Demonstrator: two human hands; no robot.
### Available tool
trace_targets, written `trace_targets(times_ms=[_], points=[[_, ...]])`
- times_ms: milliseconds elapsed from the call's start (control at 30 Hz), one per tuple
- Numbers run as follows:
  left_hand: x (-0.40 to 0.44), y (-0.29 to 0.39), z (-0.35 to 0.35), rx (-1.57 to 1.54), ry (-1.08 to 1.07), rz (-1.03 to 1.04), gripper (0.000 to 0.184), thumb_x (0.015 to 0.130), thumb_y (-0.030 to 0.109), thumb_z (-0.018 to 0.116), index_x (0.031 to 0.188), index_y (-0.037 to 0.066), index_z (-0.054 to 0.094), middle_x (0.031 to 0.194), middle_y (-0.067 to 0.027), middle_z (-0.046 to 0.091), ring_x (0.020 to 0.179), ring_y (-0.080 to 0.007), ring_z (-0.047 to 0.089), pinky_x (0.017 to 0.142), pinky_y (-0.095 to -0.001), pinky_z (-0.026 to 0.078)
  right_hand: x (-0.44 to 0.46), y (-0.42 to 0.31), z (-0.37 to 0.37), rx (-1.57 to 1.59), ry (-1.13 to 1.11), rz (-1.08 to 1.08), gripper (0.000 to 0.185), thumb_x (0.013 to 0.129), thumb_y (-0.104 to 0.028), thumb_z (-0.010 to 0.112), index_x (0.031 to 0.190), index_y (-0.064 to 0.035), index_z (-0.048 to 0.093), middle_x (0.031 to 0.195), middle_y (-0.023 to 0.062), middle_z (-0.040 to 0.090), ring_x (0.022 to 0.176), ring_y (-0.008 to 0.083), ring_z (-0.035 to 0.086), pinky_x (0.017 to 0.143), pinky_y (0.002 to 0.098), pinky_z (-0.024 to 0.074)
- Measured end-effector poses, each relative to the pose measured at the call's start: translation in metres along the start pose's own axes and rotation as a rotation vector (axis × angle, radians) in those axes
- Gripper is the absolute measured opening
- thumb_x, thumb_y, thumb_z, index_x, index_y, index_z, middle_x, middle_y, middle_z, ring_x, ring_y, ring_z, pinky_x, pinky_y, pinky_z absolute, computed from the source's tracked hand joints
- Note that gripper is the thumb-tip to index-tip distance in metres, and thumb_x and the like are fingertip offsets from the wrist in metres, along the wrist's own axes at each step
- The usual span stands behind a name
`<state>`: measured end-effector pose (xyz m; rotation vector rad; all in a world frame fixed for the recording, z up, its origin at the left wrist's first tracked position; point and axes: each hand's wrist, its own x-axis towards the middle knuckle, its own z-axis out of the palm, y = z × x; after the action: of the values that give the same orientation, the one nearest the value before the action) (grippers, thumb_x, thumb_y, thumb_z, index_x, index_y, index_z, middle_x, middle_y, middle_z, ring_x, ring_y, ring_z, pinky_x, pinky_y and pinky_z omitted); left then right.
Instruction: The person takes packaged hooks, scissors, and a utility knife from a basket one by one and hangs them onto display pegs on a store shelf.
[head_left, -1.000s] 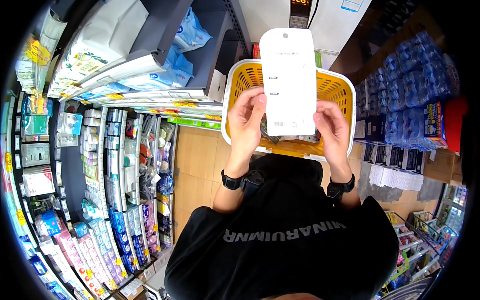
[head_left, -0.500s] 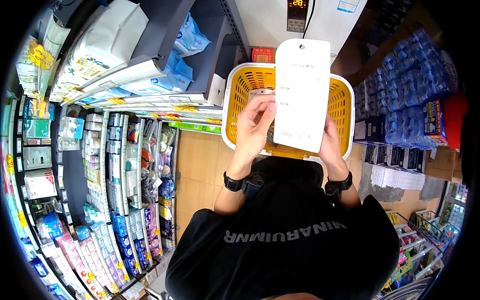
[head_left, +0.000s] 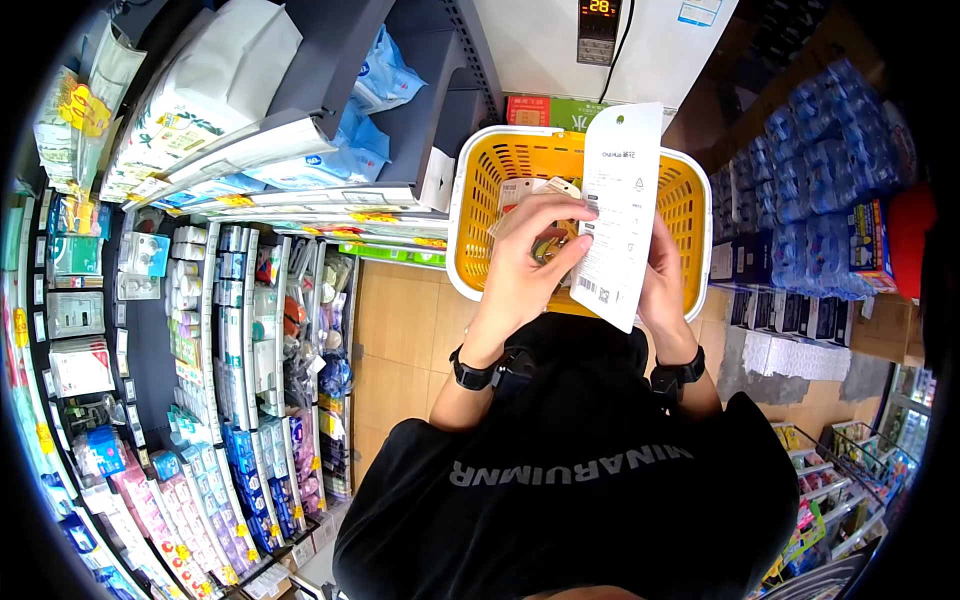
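Note:
A white packaging card with a hanging hole, small print and a barcode is held upright and tilted above a yellow shopping basket. On the card's left edge, my left hand has its thumb and fingers curled in a pinch. My right hand supports the card from its right side, with the fingers partly hidden behind it. Inside the basket, partly covered by my left hand, lie some packaged items. Both wrists wear black bands.
Shelves of packaged goods line the left, with blue packs on the nearer shelf. Shrink-wrapped bottles are stacked at right. A white cabinet with a digital display stands beyond the basket. Wire racks are at lower right.
The card has moved right and slightly down, and turned more edge-on. My left hand has shifted right with it, and more of the items in the basket shows.

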<state>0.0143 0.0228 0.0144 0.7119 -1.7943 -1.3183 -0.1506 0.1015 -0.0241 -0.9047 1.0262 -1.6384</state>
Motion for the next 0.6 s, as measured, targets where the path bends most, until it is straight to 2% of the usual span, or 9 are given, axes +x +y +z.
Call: trace_targets(times_ms=[33,100,133,200,233,300,367,433,600], points=[[-0.001,0.001,-0.001,0.0,0.001,0.0,0.028,0.087,-0.005,0.069,0.113,0.004,0.067,0.121,-0.0082,0.059,0.113,-0.0176,0.06,0.089,-0.0285,0.052,0.001,-0.001,0.0,0.0,-0.001,0.0,0.046,0.096,0.004,0.053,0.14,-0.0004,0.045,0.126,0.0112,0.06,0.112,0.0157,0.061,0.094,0.0288,0.0497],[-0.001,0.001,-0.002,0.116,-0.048,0.064,0.021,0.099,0.012,0.06,0.118,0.003,0.065,0.123,-0.0094,0.061,0.112,-0.0201,0.061,0.09,-0.0319,0.052,0.003,-0.002,0.001,-0.077,-0.003,-0.065,0.042,0.096,0.004,0.054,0.137,0.0003,0.047,0.124,0.0109,0.06,0.102,0.0124,0.062,0.086,0.0256,0.0517],[-0.002,0.002,-0.002,0.115,-0.049,0.064,0.021,0.099,0.012,0.06,0.118,0.003,0.065,0.123,-0.0094,0.061,0.112,-0.0201,0.061,0.09,-0.0319,0.052,0.003,-0.01,0.004,-0.122,-0.002,-0.055,0.04,0.095,0.004,0.057,0.135,0.0005,0.049,0.123,0.0104,0.06,0.091,0.0082,0.061,0.076,0.0222,0.0523],[-0.005,0.004,-0.001,-0.231,-0.06,-0.095,0.039,0.105,0.032,0.048,0.121,0.0,0.064,0.119,-0.011,0.065,0.11,-0.0237,0.061,0.091,-0.0347,0.05,0.002,-0.015,0.01,-0.113,0.002,-0.062,0.042,0.094,0.002,0.062,0.134,0.0008,0.05,0.116,0.0074,0.06,0.085,0.0061,0.059,0.071,0.0212,0.0517],[-0.007,0.005,-0.001,-0.231,-0.06,-0.096,0.039,0.105,0.032,0.048,0.121,0.0,0.064,0.119,-0.011,0.065,0.11,-0.0237,0.061,0.091,-0.0347,0.05,0.0,-0.015,0.011,-0.124,0.012,-0.059,0.042,0.093,0.002,0.063,0.134,0.0009,0.051,0.112,0.0065,0.059,0.085,0.0064,0.059,0.071,0.0215,0.0518],[-0.011,0.008,0.0,-0.379,-0.045,-0.133,0.056,0.107,0.043,0.036,0.127,-0.004,0.058,0.119,-0.0121,0.065,0.11,-0.0228,0.061,0.091,-0.0319,0.048,-0.001,-0.015,0.012,-0.166,0.011,-0.073,0.042,0.093,0.001,0.064,0.133,0.0009,0.052,0.108,0.0054,0.059,0.084,0.0062,0.058,0.072,0.0214,0.051],[-0.016,0.002,-0.004,-0.31,-0.066,-0.152,0.053,0.103,0.037,0.053,0.137,-0.004,0.048,0.123,-0.0118,0.061,0.112,-0.0149,0.056,0.095,-0.0295,0.046,-0.001,-0.018,0.013,-0.207,0.009,-0.089,0.041,0.092,0.001,0.065,0.132,0.001,0.054,0.104,0.0043,0.058,0.084,0.006,0.057,0.073,0.0213,0.0502],[-0.015,0.007,0.007,-0.349,0.041,-0.124,0.045,0.102,0.024,0.058,0.136,-0.005,0.048,0.123,-0.01,0.06,0.109,-0.0118,0.055,0.094,-0.0278,0.045,-0.001,-0.023,0.014,-0.29,-0.02,-0.092,0.04,0.092,0.001,0.066,0.131,0.0007,0.056,0.099,0.0028,0.057,0.083,0.0058,0.055,0.076,0.0215,0.0486],[-0.013,-0.001,-0.003,-0.449,0.105,-0.179,0.034,0.102,0.014,0.055,0.131,-0.004,0.052,0.12,-0.0083,0.061,0.105,-0.0104,0.056,0.091,-0.0266,0.046,-0.001,-0.024,0.015,-0.349,0.022,-0.147,0.036,0.093,0.001,0.065,0.128,0.0008,0.057,0.096,0.0009,0.055,0.081,0.005,0.051,0.073,0.0194,0.0444]])
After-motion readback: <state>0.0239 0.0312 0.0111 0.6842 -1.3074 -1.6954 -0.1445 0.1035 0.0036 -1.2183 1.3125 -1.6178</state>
